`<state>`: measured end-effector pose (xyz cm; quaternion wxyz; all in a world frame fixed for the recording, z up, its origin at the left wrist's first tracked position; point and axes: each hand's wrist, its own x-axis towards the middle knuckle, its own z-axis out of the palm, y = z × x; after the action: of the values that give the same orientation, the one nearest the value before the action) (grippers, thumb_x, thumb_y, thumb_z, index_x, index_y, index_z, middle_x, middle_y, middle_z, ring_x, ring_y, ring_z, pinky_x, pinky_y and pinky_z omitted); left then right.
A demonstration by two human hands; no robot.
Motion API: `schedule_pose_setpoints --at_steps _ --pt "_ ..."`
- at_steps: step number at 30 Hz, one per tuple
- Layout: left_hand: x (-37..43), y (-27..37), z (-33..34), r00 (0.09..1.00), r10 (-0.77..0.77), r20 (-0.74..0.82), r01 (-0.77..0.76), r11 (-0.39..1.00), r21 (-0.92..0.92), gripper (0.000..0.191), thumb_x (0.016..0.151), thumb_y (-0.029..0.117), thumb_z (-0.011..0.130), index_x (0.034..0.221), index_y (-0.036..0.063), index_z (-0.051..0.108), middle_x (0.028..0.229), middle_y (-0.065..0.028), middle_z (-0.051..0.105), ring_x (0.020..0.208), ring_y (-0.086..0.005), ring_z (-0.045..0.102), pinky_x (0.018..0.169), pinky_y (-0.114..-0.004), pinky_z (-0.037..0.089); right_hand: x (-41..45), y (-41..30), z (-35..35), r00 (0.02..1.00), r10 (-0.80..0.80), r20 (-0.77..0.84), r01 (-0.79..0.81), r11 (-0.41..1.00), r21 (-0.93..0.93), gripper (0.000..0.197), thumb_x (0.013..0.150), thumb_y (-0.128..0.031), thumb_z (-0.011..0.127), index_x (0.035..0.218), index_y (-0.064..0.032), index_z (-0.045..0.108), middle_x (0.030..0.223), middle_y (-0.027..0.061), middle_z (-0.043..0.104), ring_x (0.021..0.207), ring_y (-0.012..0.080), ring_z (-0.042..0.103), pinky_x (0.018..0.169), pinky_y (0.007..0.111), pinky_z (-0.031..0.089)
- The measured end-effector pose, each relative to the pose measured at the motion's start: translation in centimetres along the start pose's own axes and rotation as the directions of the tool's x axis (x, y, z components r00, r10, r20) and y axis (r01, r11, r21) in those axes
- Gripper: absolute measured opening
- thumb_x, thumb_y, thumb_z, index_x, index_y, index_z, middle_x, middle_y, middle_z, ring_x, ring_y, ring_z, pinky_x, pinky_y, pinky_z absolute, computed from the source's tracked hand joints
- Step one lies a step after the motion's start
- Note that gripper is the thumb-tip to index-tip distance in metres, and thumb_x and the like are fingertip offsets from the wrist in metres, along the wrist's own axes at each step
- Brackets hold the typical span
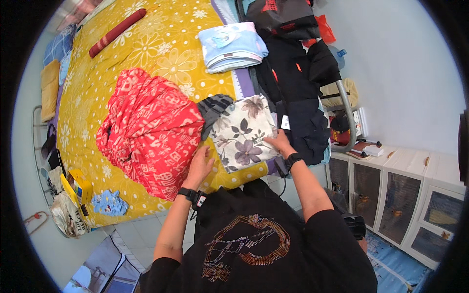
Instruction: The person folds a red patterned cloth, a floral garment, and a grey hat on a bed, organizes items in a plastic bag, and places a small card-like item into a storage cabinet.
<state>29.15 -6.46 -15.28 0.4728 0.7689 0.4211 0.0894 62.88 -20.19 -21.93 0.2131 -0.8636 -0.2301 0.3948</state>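
Observation:
A folded white cloth with grey flowers (243, 133) lies flat at the near right edge of the bed. My right hand (281, 143) rests on its right edge, thumb on top; the fingers are partly hidden, so a grip cannot be made out. My left hand (199, 164) has its fingers apart and holds nothing, close to the right side of a bunched red patterned cloth (150, 128). Between the two cloths, a dark grey striped cloth (216, 108) is partly covered by the flowered one. Farther back is a folded light blue blanket (232, 47).
The bed bears a yellow flowered sheet (176, 66), a dark red roll (117, 33), a crumpled blue cloth (110, 203) and a yellow box (78, 185). Black clothes (304, 121) lie by the curved metal rail (348, 117) at right. White cabinets (395, 197) stand beyond.

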Motion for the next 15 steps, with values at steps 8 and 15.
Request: schedule_pose_setpoints --at_steps 8,15 --pt "11.7 2.7 2.8 0.953 0.183 -0.242 -0.119 0.959 0.257 0.071 0.072 0.001 0.067 0.134 -0.0033 0.033 0.131 -0.0251 0.040 0.123 -0.0388 0.040 0.106 -0.040 0.032 0.3 -0.7 1.5 0.997 -0.040 0.063 0.035 0.996 0.084 0.086 0.058 -0.035 0.085 0.120 0.0076 0.044 0.114 0.0254 0.056 0.105 0.0349 0.057 0.087 0.038 0.047" --pt "18.0 0.4 3.3 0.963 0.041 -0.267 0.090 0.885 0.457 0.056 0.072 -0.003 0.062 0.125 -0.0033 0.044 0.128 -0.0248 0.046 0.117 -0.0402 0.046 0.098 -0.043 0.039 -0.6 -2.0 -0.4 0.957 -0.126 0.263 -0.012 0.884 0.468 0.057 0.067 -0.012 0.077 0.117 0.0011 0.053 0.102 0.0131 0.065 0.090 0.0195 0.062 0.077 0.032 0.050"
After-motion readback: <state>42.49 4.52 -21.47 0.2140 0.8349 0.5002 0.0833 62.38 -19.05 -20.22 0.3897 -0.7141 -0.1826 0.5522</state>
